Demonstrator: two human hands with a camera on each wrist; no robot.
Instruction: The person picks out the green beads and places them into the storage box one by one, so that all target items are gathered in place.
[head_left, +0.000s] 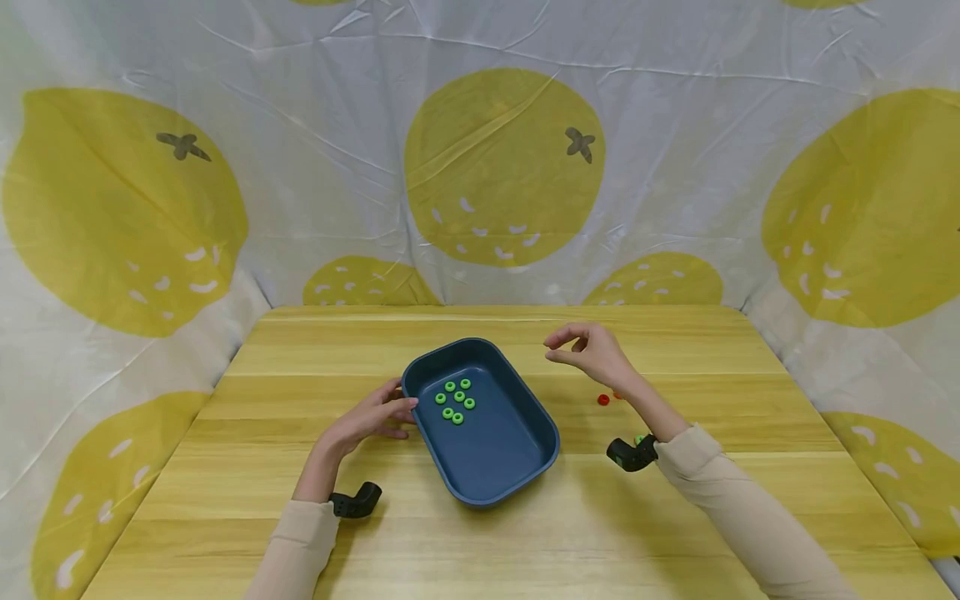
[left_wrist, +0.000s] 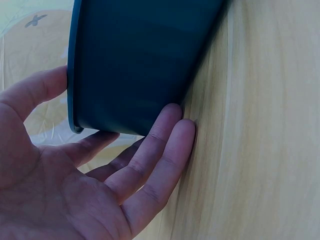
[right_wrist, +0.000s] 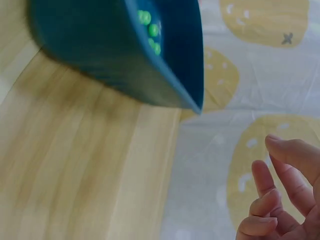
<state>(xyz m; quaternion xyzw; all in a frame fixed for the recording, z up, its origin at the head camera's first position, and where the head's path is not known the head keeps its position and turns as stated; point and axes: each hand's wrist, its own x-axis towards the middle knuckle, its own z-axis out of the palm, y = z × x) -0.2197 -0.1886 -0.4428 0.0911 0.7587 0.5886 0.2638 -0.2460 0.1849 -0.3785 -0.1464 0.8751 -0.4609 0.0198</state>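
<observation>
A dark blue deep tray (head_left: 491, 467) stands at an angle on the table, with several small green rings (head_left: 459, 397) lying in its far left part. My left hand (head_left: 375, 417) rests against the tray's left side. In the left wrist view its thumb (left_wrist: 47, 85) touches the rim, while the nearly straight fingers (left_wrist: 157, 137) lie along the outer wall. Beyond the tray's right side, my right hand (head_left: 596, 354) is raised in the air. Its thumb and index fingertips are close together, the other fingers loosely bent, and nothing shows between them.
Small red rings (head_left: 603, 400) lie on the wooden table (head_left: 300, 400) right of the tray, partly behind the right forearm. A green piece (head_left: 640, 439) shows beside the right wrist camera (head_left: 632, 454). A lemon-print curtain (head_left: 502, 167) hangs behind the table and along both sides.
</observation>
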